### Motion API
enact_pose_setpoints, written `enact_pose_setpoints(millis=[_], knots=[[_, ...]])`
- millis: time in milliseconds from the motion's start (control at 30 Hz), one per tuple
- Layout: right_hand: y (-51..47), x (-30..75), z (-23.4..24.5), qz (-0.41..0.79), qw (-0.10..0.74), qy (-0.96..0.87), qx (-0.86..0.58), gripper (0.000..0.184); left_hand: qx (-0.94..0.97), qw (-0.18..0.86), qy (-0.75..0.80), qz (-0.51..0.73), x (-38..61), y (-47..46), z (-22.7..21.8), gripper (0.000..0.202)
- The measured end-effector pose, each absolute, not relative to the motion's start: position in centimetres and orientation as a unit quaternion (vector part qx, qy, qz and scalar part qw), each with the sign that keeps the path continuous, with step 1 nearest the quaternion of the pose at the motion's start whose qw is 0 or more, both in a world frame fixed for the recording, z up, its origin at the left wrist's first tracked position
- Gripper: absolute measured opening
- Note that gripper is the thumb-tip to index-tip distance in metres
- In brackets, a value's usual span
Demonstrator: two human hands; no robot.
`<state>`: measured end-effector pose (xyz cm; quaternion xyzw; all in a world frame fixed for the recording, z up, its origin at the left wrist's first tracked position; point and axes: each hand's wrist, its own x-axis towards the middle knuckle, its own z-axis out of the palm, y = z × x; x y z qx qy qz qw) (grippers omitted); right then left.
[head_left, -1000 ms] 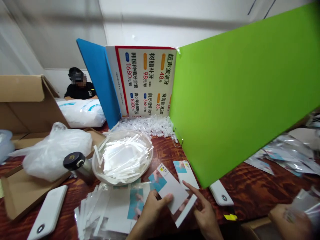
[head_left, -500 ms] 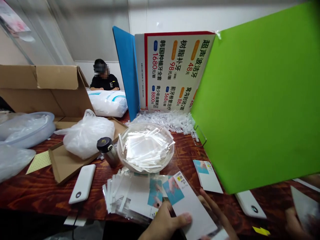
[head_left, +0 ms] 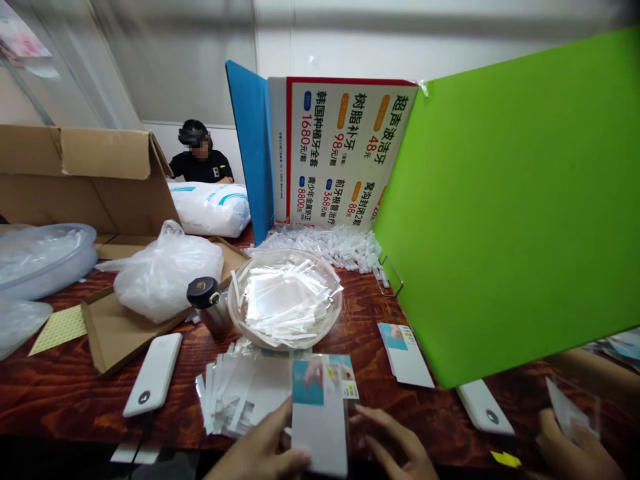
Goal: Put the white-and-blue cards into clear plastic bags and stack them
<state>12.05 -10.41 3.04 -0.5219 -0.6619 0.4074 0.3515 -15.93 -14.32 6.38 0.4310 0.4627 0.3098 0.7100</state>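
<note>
My left hand [head_left: 270,443] pinches a white printed card [head_left: 320,437] with a blue picture at its top, thumb lying across its lower left. A clear edge, apparently of a plastic sleeve, shows along the card's right side. My right hand [head_left: 395,443] is beside that edge, fingers bent and apart; whether a fingertip touches it I cannot tell. Behind the card lies a fanned pile of sleeved cards [head_left: 237,393]. Just beyond is a round clear tub [head_left: 333,323] heaped with clear plastic sleeves [head_left: 280,293]. A small stack of cards [head_left: 413,363] rests to the right.
A green panel [head_left: 510,213] stands at the right; beyond its lower edge a co-worker's hand [head_left: 575,440] holds a clear sleeve. White power banks [head_left: 155,373], a dark-lidded flask [head_left: 210,307], a tied plastic bag [head_left: 167,273] and small clear plastic pieces [head_left: 325,247] occupy the table.
The held card has turned from tilted to nearly upright and shifted left. My right hand's fingers have come from behind the card to its right side. The whole view has shifted slightly.
</note>
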Motion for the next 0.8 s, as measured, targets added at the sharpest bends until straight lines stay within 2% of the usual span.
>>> enact_pose_setpoints(millis=[67, 167, 233, 333, 433, 500, 567, 700, 800], knots=[[-8.9, 12.3, 2.2, 0.375, 0.349, -0.668, -0.54, 0.034, 0.493, 0.63, 0.547, 0.246, -19.4, -14.6, 6.5, 0.048], [-6.1, 11.4, 0.5, 0.298, 0.345, -0.659, -0.598, 0.047, 0.588, 0.45, 0.637, 0.216, -23.5, -13.5, 5.6, 0.029], [-4.6, 9.8, -0.6, 0.271, 0.326, -0.663, -0.617, 0.055, 0.647, 0.333, 0.644, 0.235, -25.3, -12.2, 4.2, 0.027], [-3.9, 6.5, -1.7, 0.265, 0.311, -0.653, -0.637, 0.059, 0.716, 0.143, 0.631, 0.262, -26.9, -11.3, 1.4, 0.028], [-5.0, 3.6, -2.3, 0.329, 0.317, -0.631, -0.627, 0.059, 0.692, -0.015, 0.669, 0.271, -27.7, -12.3, -1.7, 0.037], [-6.1, 2.7, -2.6, 0.408, 0.315, -0.617, -0.595, 0.06, 0.65, -0.056, 0.709, 0.268, -27.7, -13.8, -3.5, 0.057], [-7.1, 2.9, -3.0, 0.423, 0.323, -0.605, -0.593, 0.061, 0.624, -0.059, 0.742, 0.24, -27.1, -15.1, -4.8, 0.07], [-7.8, 4.6, -4.8, 0.191, 0.35, -0.615, -0.68, 0.078, 0.605, -0.047, 0.772, 0.188, -24.7, -15.9, -5.2, 0.072], [-8.3, 4.2, -6.7, 0.129, 0.308, -0.663, -0.669, 0.089, 0.581, -0.054, 0.788, 0.196, -23.5, -14.8, -4.5, 0.073]])
